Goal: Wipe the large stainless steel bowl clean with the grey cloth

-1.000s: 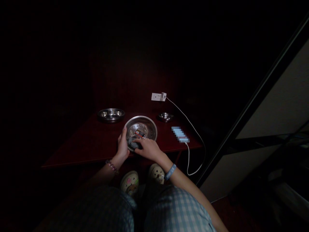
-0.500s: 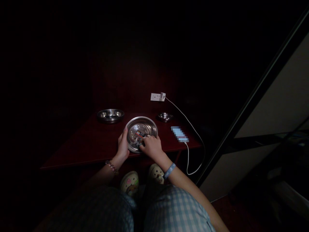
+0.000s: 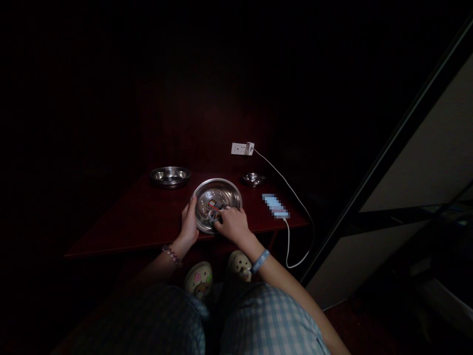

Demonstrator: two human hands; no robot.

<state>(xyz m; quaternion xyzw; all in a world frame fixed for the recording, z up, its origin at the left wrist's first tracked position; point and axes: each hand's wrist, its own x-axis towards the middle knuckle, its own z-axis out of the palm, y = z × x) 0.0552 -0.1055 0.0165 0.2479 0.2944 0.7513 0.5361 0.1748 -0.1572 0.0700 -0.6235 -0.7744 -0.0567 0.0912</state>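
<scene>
A round stainless-steel bowl point(image 3: 225, 188) tilts toward me at the front edge of the table. My left hand point(image 3: 189, 223) grips its left side, thumb near the rim. Inside lies a small crinkled packet point(image 3: 213, 204), shiny and clear-looking with a dark and orange label; its contents are too small to make out. My right hand point(image 3: 233, 223) reaches over the bowl's right side with fingers curled at the packet. The fingertips are partly hidden.
On the dark red table point(image 3: 125, 224) stand a steel bowl point(image 3: 170, 176) at back left and a smaller steel dish point(image 3: 253, 179) at back right. A phone point(image 3: 275, 205) lies right, its white cable point(image 3: 288, 180) running to a wall socket point(image 3: 238, 148).
The view has shifted very slightly. Both hands, the bowl and the packet stay almost in the same place.
</scene>
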